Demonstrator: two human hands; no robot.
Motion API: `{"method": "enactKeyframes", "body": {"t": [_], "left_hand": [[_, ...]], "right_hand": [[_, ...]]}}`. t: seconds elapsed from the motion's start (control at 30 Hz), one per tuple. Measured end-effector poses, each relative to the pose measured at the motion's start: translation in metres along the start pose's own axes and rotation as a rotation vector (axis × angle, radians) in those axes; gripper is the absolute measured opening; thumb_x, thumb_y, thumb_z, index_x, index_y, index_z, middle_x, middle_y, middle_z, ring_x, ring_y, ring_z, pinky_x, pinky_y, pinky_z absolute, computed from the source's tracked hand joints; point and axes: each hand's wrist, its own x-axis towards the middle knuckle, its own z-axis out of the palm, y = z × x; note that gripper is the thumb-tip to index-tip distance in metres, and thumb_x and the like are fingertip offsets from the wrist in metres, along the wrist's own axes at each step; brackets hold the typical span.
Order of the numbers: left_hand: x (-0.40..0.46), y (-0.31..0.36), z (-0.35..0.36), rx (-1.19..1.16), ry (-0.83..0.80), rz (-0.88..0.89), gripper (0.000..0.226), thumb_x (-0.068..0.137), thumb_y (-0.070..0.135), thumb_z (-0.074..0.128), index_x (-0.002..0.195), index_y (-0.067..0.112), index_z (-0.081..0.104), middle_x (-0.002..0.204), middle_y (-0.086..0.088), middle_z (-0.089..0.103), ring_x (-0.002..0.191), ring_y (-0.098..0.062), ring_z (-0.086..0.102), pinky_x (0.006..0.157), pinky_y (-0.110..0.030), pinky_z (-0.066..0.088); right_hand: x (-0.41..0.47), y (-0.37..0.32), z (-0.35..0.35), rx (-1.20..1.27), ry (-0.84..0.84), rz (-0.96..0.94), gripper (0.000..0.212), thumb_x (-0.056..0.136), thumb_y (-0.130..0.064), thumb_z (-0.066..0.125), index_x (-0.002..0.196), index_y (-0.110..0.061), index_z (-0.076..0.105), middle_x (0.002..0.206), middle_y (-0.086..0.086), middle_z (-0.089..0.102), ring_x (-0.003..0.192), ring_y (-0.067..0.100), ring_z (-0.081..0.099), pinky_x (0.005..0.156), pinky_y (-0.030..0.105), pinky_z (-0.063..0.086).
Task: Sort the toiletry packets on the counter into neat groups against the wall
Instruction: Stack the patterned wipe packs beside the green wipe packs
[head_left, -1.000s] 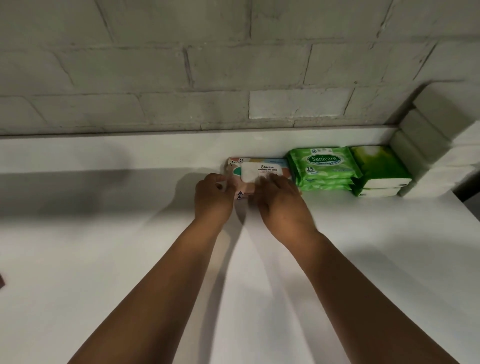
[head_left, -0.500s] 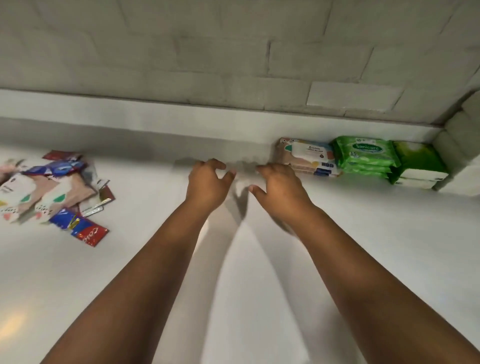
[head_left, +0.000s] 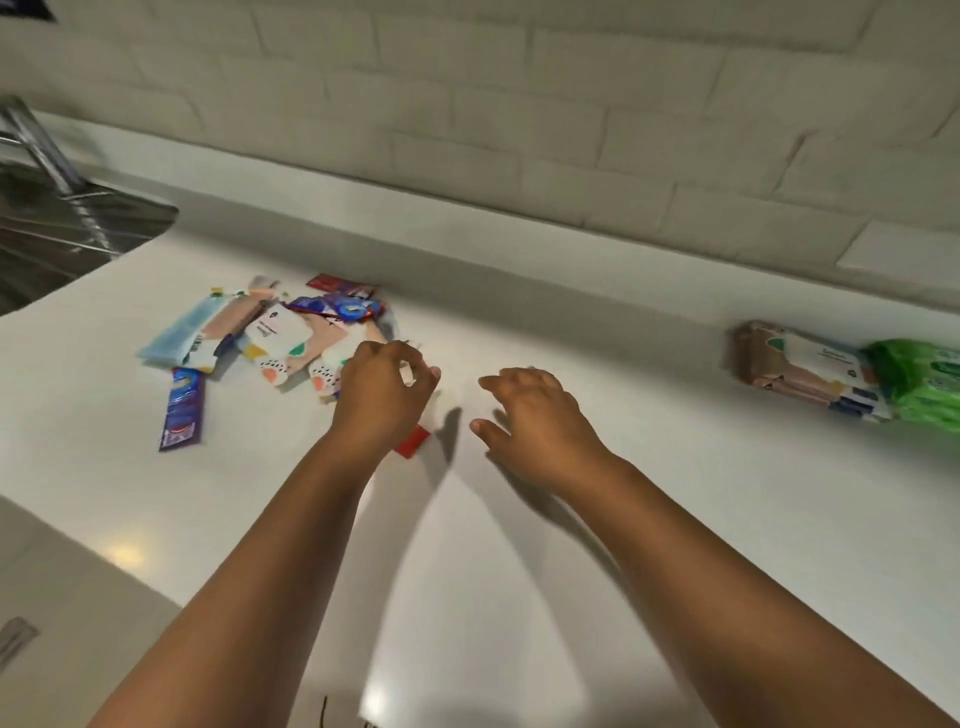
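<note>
Packets (head_left: 270, 338) lie just beyond relaxed, empty left hand (head_left: 382, 397); right hand (head_left: 535, 415) likewise released.

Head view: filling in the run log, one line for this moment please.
left hand over loose packets | right hand open, empty | pink pack, green pack at wall

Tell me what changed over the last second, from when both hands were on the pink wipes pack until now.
Both hands let go of the pink wipes pack and swung left toward the loose pile of packets. The left hand now hovers, fingers curled, at the pile's right edge above a red sachet; the right hand hangs open over bare counter. The pink pack stays against the wall beside the green wipes pack.
</note>
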Motion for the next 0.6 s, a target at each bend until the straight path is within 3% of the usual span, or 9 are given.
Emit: {"method": "enactKeyframes", "body": {"t": [0.13, 0.3, 0.43, 0.53, 0.6], "left_hand": [[0.022, -0.055, -0.035, 0.045, 0.013, -0.054, 0.031, 0.086, 0.039, 0.063, 0.113, 0.023, 0.062, 0.127, -0.009, 0.051, 0.118, -0.028, 0.048, 0.096, -0.038, 0.042], [0.055, -0.118, -0.072, 0.182, 0.078, -0.031, 0.033, 0.085, 0.034, 0.065, 0.113, 0.017, 0.064, 0.126, -0.011, 0.056, 0.116, -0.029, 0.05, 0.098, -0.04, 0.042], [0.066, -0.152, -0.085, 0.297, -0.023, 0.094, 0.037, 0.081, 0.019, 0.066, 0.118, 0.015, 0.062, 0.125, -0.008, 0.057, 0.112, -0.028, 0.051, 0.09, -0.04, 0.047], [0.067, -0.163, -0.082, 0.333, -0.153, 0.211, 0.052, 0.07, 0.023, 0.075, 0.119, 0.018, 0.061, 0.126, -0.003, 0.056, 0.11, -0.028, 0.05, 0.091, -0.037, 0.044], [0.068, -0.166, -0.08, 0.314, -0.122, 0.27, 0.049, 0.07, 0.023, 0.076, 0.116, 0.016, 0.063, 0.123, -0.004, 0.058, 0.108, -0.029, 0.051, 0.089, -0.036, 0.042]], "right_hand": [[0.027, -0.049, 0.02, 0.005, -0.019, -0.054, 0.055, 0.09, -0.045, 0.053, 0.141, -0.028, 0.04, 0.141, 0.0, 0.044, 0.134, 0.026, 0.032, 0.107, 0.039, 0.032], [0.066, -0.103, 0.046, 0.026, 0.024, -0.12, 0.043, 0.088, -0.041, 0.056, 0.129, -0.028, 0.053, 0.131, -0.003, 0.053, 0.123, 0.022, 0.042, 0.101, 0.036, 0.037], [0.093, -0.14, 0.072, 0.02, 0.019, -0.153, 0.039, 0.089, -0.04, 0.056, 0.125, -0.026, 0.056, 0.13, -0.002, 0.054, 0.126, 0.022, 0.041, 0.103, 0.037, 0.036], [0.106, -0.157, 0.087, 0.017, 0.029, -0.119, 0.038, 0.09, -0.038, 0.056, 0.126, -0.025, 0.054, 0.134, -0.001, 0.052, 0.13, 0.024, 0.037, 0.104, 0.038, 0.035], [0.112, -0.162, 0.095, 0.015, 0.053, -0.091, 0.038, 0.091, -0.037, 0.055, 0.126, -0.024, 0.054, 0.133, 0.0, 0.053, 0.129, 0.025, 0.037, 0.105, 0.039, 0.036]]}}
